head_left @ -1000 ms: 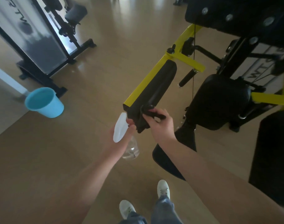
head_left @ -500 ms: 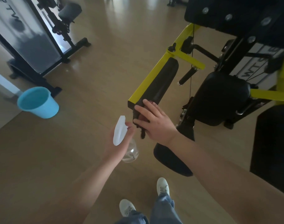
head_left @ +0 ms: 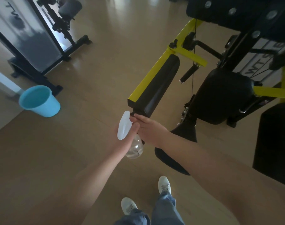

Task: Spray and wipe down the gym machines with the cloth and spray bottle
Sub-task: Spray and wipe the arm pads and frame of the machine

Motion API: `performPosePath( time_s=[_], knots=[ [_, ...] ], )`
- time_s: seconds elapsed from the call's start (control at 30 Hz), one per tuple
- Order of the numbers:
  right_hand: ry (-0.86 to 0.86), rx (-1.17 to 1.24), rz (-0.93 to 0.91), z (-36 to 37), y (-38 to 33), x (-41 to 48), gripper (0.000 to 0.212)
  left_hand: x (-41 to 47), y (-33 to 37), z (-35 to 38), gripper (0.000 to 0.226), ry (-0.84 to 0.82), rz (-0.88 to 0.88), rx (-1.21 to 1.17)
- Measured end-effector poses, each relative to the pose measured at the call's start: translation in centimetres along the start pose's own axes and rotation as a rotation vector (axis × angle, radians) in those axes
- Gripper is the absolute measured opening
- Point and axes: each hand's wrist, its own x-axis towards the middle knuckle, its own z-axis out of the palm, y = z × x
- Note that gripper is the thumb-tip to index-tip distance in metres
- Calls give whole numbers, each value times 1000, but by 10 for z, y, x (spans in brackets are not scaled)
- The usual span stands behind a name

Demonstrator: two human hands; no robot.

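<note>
Gripping clear spray bottle (head_left: 124, 127): left hand (head_left: 122, 146)

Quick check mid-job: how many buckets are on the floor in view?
1. A light blue bucket stands on the wooden floor at the left, by the foot of the black machine frame. Others could sit behind the machines or out of frame.

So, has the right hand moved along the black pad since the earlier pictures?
Yes. The right hand slid down the black pad, from lying on it to its near end.
</note>
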Motion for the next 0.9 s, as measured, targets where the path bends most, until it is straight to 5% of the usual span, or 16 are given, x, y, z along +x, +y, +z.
performPosePath(
  time_s=[0.13,0.33,0.63,0.7,0.9],
  knots=[
    [137,99,109,-8,11,0,47,-1,3,-5,92,-36,68,21],
    [466,453,431,-21,36,2,36,-4,22,-12,14,-130,324,-42],
    [537,1034,471,-4,58,10,39,3,69,-6,17,-202,401,-114],
    [512,1126,479,1,76,11,38,5,81,2,21,-165,402,-94],
    [93,1356,699,54,163,5,55,10,108,45,11,-127,381,-66]
  ],
)
